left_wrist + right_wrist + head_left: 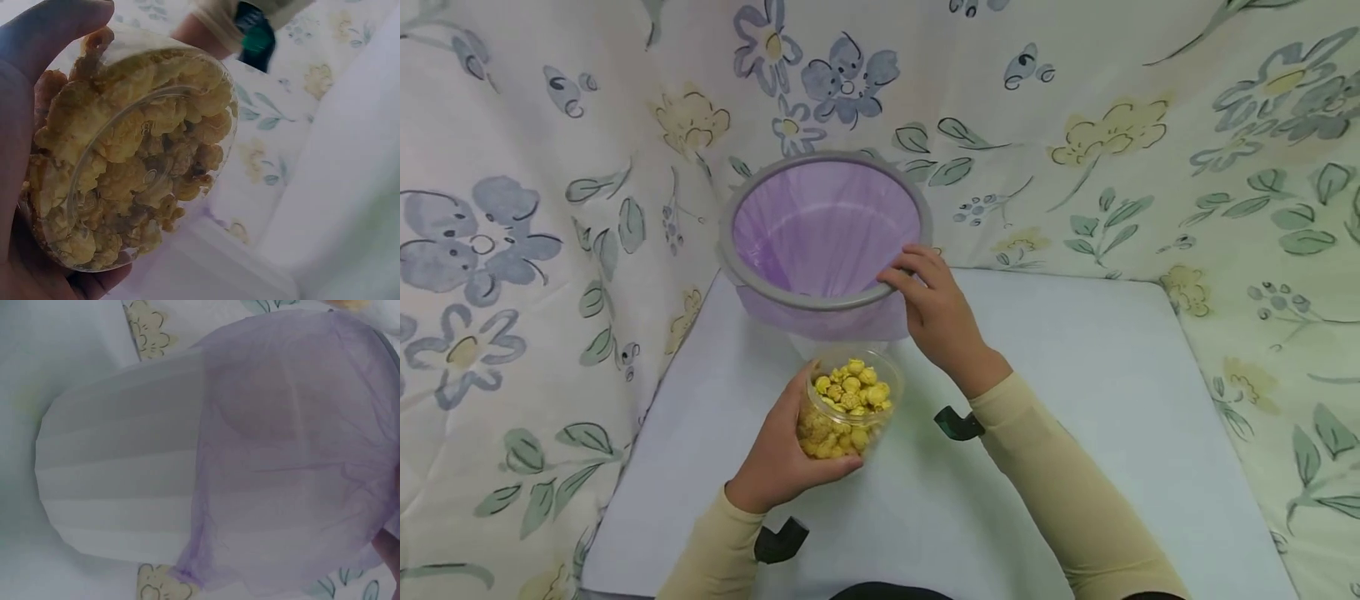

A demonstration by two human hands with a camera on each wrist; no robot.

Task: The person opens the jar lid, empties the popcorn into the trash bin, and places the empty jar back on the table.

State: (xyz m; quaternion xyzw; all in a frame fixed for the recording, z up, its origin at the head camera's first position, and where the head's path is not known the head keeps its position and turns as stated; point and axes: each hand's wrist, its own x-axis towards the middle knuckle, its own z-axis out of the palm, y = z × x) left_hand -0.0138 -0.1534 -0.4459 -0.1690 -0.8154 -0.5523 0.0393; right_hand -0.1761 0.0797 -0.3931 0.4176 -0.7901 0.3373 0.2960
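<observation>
My left hand [782,458] grips a clear plastic tub [880,429] of yellow popcorn [850,392]. Its open top tilts toward the trash can, just in front of the can's near side. From beneath, the left wrist view shows the tub's round base [150,169], with thumb and fingers around the side. A white ribbed trash can [125,469] stands upright, lined with a thin purple bag [827,217] folded over outside. With its fingers over the grey rim [820,302], my right hand [943,321] holds the can's near right edge. Its thumb is mostly hidden in the head view.
The can and both hands are over a white table [1075,400]. Floral cloth [1075,100] hangs behind it and along both sides. A dark strap end [958,423] sticks out at the right wrist and another [781,540] at the left.
</observation>
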